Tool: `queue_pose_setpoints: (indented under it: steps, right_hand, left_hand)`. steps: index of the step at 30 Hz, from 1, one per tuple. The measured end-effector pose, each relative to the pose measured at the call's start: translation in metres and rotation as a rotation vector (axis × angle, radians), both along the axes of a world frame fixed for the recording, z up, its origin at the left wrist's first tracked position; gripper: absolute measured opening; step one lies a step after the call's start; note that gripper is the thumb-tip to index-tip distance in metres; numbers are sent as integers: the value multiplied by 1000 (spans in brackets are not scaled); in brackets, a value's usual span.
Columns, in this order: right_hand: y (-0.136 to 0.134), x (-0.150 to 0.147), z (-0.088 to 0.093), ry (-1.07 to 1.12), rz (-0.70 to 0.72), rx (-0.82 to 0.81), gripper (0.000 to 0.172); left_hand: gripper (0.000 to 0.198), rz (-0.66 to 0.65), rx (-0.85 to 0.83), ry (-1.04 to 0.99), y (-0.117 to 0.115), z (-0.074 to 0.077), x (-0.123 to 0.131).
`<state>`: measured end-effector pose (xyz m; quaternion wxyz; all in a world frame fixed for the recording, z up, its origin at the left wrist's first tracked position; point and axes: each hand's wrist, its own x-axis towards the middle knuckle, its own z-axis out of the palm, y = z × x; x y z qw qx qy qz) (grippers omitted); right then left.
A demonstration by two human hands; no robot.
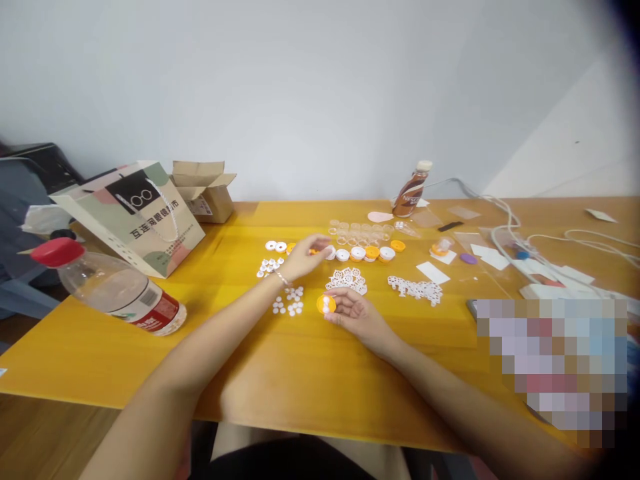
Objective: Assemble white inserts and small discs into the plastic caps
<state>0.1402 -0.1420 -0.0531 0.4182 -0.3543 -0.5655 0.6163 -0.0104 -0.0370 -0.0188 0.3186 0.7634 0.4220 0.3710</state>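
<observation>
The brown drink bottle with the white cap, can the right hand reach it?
Probably yes. The brown drink bottle stands at the far edge of the yellow table, but the right hand holds a small orange round piece, and must pass over the white lacy pieces and small caps.

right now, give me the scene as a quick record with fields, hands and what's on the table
left hand: reaching to the row of caps, grip unclear
right hand: holds an orange disc at its fingertips
between hands: white cutouts, small white discs
table: yellow
left side: water bottle lying down, paper bag, box
far edge: brown bottle, upright
right side: cables
</observation>
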Motion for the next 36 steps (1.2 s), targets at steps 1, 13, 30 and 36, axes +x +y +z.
queue_pose_setpoints:
  steps: [1,13,30,36]
  right_hand:
    - [0,0,0,-6,-8,2,35]
    - [-3,-6,3,-87,-59,73,33]
    - [-1,-6,-7,-134,-126,209,31]
    - [-3,-6,-10,-168,-79,293,27]
  left_hand:
    - [29,-23,-95,-116,-11,1,-7]
    - [30,-99,-665,-622,-90,-2,-57]
    - [37,-19,-108,-75,-106,-11,-38]
    - [34,-38,-17,18,-110,-10,-35]
